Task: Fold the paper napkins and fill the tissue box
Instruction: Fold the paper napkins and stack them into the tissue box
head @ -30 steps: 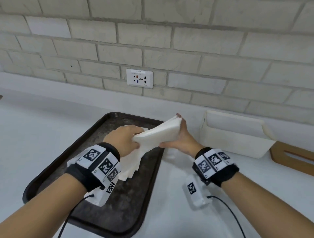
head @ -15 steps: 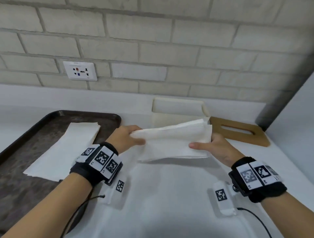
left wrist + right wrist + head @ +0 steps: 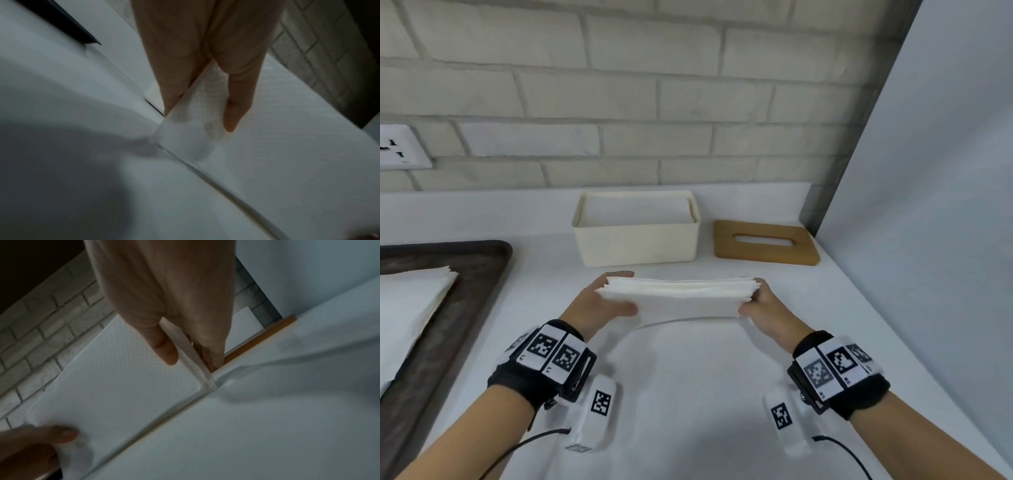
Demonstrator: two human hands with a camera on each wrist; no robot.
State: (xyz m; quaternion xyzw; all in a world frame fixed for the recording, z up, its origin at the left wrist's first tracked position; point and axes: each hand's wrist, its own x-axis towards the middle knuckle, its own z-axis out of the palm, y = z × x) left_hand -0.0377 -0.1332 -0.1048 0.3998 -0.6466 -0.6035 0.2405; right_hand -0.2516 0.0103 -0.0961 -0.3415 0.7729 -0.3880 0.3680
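Note:
A folded stack of white paper napkins (image 3: 681, 296) hangs level a little above the counter, held at both ends. My left hand (image 3: 604, 301) pinches its left end, thumb on the near face (image 3: 232, 113). My right hand (image 3: 758, 305) pinches the right end (image 3: 164, 353). The cream tissue box (image 3: 637, 240), open on top, stands just beyond the stack by the wall. Its wooden slotted lid (image 3: 765, 243) lies flat to the right of the box. More unfolded napkins (image 3: 410, 301) lie on the dark tray (image 3: 482, 274) at the left.
A brick wall (image 3: 619, 102) backs the white counter (image 3: 688, 394). A pale panel (image 3: 928, 205) closes the right side. A wall socket (image 3: 397, 147) sits at the far left.
Both hands carried the napkin stack from over the tray to the right and now hold it level in front of the tissue box. The view has swung right with them.

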